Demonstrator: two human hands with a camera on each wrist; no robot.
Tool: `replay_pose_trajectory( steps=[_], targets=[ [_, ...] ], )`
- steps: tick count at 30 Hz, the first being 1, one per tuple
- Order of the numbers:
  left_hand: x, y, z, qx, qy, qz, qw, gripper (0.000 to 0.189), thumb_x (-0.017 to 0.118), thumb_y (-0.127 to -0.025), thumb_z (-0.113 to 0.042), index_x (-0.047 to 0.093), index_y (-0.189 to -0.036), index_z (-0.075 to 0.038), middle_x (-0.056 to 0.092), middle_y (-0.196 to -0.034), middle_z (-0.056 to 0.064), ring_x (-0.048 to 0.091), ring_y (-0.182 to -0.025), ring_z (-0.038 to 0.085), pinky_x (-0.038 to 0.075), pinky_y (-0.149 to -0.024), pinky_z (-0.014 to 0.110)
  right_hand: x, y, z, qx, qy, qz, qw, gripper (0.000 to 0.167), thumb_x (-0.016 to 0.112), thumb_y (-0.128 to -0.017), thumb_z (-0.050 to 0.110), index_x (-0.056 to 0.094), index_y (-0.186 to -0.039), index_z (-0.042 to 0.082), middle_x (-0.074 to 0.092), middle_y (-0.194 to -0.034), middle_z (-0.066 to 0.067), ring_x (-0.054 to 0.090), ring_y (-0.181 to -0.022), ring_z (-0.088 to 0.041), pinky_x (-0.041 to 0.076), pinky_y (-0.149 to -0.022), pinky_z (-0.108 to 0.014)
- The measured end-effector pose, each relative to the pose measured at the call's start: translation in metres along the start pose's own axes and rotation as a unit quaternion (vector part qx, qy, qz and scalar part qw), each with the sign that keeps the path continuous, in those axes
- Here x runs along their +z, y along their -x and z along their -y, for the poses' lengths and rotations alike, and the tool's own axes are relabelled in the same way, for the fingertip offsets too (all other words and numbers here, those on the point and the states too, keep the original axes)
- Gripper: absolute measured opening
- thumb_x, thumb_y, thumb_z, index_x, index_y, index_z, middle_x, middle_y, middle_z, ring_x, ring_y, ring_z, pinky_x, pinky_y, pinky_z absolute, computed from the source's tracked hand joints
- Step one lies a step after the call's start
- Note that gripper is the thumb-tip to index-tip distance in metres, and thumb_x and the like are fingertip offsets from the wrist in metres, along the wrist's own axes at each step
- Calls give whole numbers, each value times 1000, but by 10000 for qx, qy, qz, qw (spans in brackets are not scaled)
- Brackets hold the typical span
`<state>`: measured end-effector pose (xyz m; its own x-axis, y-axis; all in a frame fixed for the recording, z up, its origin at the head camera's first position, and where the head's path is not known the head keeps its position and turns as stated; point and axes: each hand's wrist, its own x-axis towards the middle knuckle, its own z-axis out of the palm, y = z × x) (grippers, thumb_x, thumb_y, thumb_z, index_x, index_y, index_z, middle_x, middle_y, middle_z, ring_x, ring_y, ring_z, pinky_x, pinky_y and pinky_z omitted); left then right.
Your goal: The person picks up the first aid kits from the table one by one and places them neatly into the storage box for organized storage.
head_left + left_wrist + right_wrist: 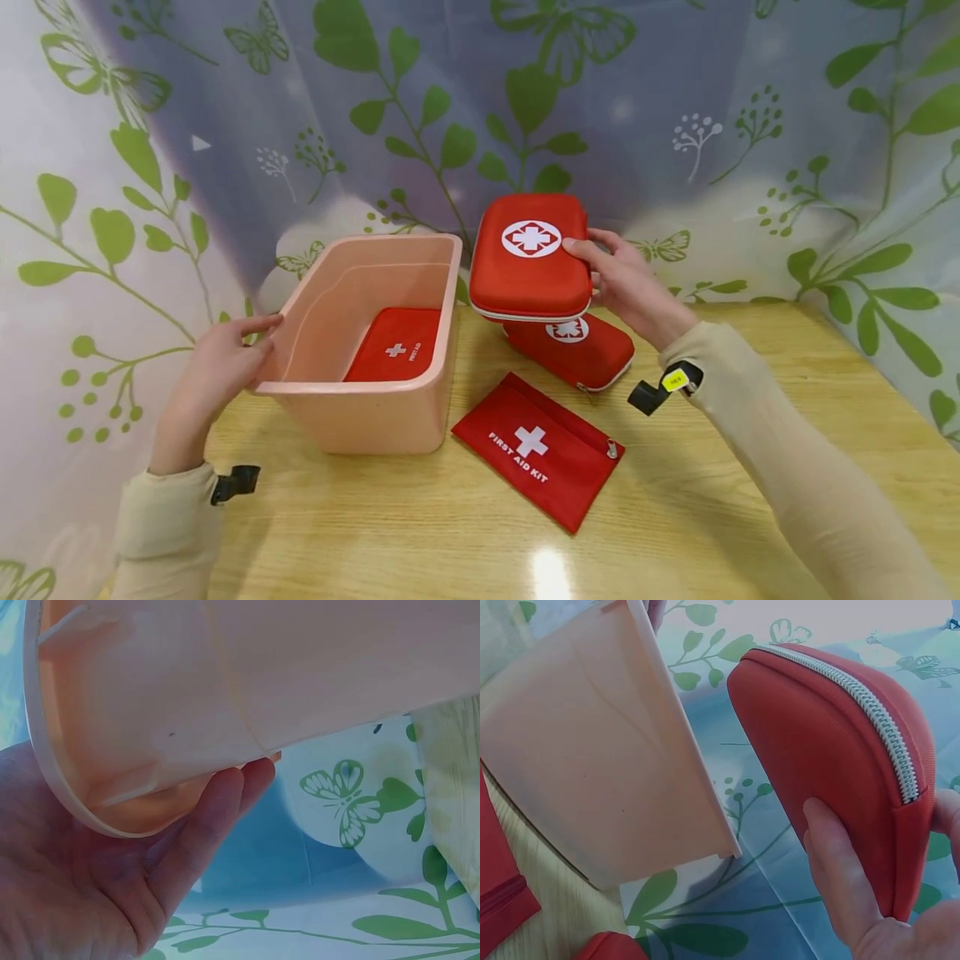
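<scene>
A red zippered first aid case [525, 279] with a white cross emblem is held up by my right hand [630, 283], thumb on its top face and fingers beneath. In the right wrist view the white zipper runs along the edge of the case [832, 750]. My left hand [225, 362] grips the left rim of the peach plastic bin [386, 417]; in the left wrist view its fingers [199, 832] curl around the rim. Inside the bin lies a flat red pouch [393, 346] with a white cross.
Below the raised case, a second red case [600, 354] lies on the wooden table [360, 525], partly covered from view. In front of it lies a flat red pouch [540, 454] marked FIRST AID KIT. A leaf-patterned curtain [675, 100] stands behind and at the left.
</scene>
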<state>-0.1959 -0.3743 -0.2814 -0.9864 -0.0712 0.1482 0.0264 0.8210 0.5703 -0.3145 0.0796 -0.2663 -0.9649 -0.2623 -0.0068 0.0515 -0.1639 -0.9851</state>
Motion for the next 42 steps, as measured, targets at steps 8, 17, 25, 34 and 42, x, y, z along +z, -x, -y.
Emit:
replay_pose_trajectory(
  steps=[8,17,25,34,42],
  targets=[
    [-4,-6,-2,29,9,31,10000,50,44,-96,-11,48,-143,3,50,-61,4,38,-41,14,37,-43,30,9,-4,0,-126,-40,40,9999,71,66,-94,28,27,-152,13,52,-130,-15,68,-85,-18,57,-70,-34],
    [-5,-7,0,-2,-28,-48,10000,49,46,-95,-10,50,-142,3,57,-71,10,41,-43,14,39,-43,30,23,-9,3,-30,-54,-50,10000,72,68,-93,28,29,-152,15,54,-129,-14,67,-85,-18,58,-71,-36],
    [-1,-5,3,6,-78,8,10000,49,45,-95,-10,50,-142,2,51,-61,6,42,-42,15,39,-43,30,36,-11,-3,11,88,51,9999,70,67,-93,27,30,-152,15,54,-130,-15,67,-82,-20,58,-70,-38],
    [0,-4,3,-40,-104,-4,9999,49,45,-95,-12,51,-141,2,46,-59,4,37,-41,14,36,-42,30,51,-16,-8,-93,92,222,9997,72,67,-93,27,27,-151,12,55,-128,-18,69,-83,-22,58,-67,-39],
    [-1,-5,1,-30,-119,-55,9999,48,47,-94,-11,52,-140,3,49,-62,3,35,-42,13,34,-42,29,68,-21,-11,-75,9,255,9996,71,67,-92,26,29,-150,12,58,-126,-19,70,-83,-23,58,-65,-39]
  ],
)
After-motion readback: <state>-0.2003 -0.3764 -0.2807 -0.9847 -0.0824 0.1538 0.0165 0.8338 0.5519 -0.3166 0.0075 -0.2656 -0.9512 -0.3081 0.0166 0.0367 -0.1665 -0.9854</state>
